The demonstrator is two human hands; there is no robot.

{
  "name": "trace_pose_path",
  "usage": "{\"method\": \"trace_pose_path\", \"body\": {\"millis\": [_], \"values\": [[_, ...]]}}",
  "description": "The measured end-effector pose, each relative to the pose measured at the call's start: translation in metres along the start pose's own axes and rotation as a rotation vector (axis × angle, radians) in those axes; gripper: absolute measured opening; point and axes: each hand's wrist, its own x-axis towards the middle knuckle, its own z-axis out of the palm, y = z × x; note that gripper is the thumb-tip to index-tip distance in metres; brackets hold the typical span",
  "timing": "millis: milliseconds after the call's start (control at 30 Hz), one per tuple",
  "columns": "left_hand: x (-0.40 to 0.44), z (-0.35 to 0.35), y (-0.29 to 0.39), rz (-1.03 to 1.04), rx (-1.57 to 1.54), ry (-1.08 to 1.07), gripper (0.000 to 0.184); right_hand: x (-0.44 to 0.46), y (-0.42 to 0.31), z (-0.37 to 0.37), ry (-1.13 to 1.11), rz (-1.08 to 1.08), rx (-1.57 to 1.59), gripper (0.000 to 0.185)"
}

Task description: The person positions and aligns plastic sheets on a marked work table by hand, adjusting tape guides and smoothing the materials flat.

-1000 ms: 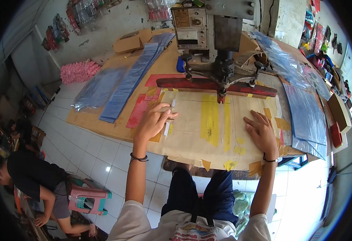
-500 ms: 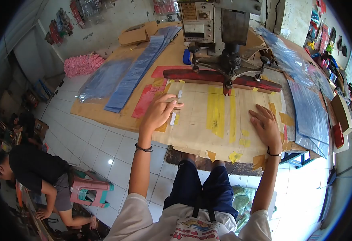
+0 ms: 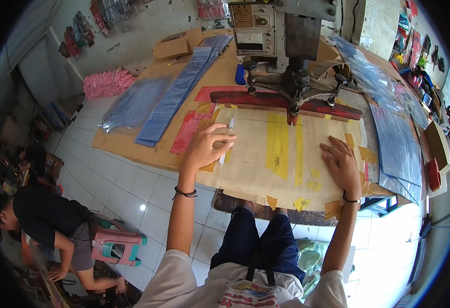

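A pale tan sheet [image 3: 245, 177] patched with yellow tape lies flat on the worktable before me. On its left edge is my left hand [image 3: 204, 148], bent at the fingers, with thumb and forefinger apart beside a narrow white strip [image 3: 222, 157]. Another short white strip [image 3: 231, 122] shows just above that hand. My right hand [image 3: 342, 167] rests palm down on the right part of the sheet, its fingers spread. Over the far edge of the sheet sits the long red bar [image 3: 256, 98] of a press machine [image 3: 299, 77].
Blue plastic sheets [image 3: 176, 95] lie at left, with more blue plastic sheets [image 3: 397, 149] at right. A cardboard box [image 3: 177, 43] stands at the back. Pink material [image 3: 108, 83] is piled beyond the table. At lower left a person [image 3: 48, 220] bends near a pink and green stool [image 3: 117, 241].
My left thumb and forefinger have moved a little further apart over the white strip. My right hand stays in place, and the whole view has shifted very slightly.
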Motion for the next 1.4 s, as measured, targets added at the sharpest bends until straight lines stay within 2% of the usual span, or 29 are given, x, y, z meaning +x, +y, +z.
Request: {"method": "trace_pose_path", "body": {"millis": [333,533,567,1400], "values": [[0.0015,-0.0006,0.0034,0.003,0.052,-0.009,0.023,-0.0015,0.001,-0.0017,0.007,0.008,0.034,0.029],[0.0044,-0.0005,0.0071,-0.054,-0.041,-0.035,0.023,-0.0026,0.0012,-0.004,0.008,-0.015,0.031,0.029],[0.005,0.0012,0.0043,-0.007,-0.02,-0.001,0.022,-0.0023,0.0007,-0.0044,0.007,-0.013,0.038,0.029],[0.0061,0.0004,0.0066,-0.028,-0.031,-0.033,0.024,-0.0037,0.0021,-0.0052,0.025,-0.013,0.045,0.027]]}}
